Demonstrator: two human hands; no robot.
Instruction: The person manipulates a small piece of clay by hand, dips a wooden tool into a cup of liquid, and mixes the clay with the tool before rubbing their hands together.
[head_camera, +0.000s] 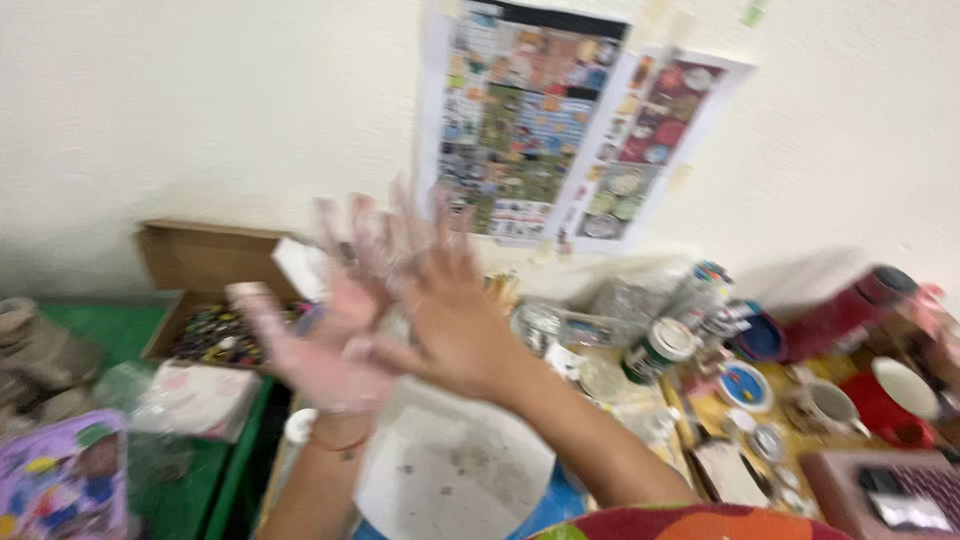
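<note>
2 hands up in front of the wall, blurred: the left hand (320, 350) sits inside a clear plastic glove (365, 235), fingers spread open, while the right hand (455, 320) crosses over it, touching at the palm, fingers splayed. Below them lies a white round plate (450, 480), with a cardboard box (200, 260) to the left.

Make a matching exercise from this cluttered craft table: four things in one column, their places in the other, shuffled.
1. brown cardboard box
2. white round mug
3. two colourful picture sheets
4. purple printed bag

A. bottom left corner
B. taped on the white wall
C. left, against the wall, behind the raised hands
D. right side of the table

Pairs: 1-C, 2-D, 3-B, 4-A
</note>
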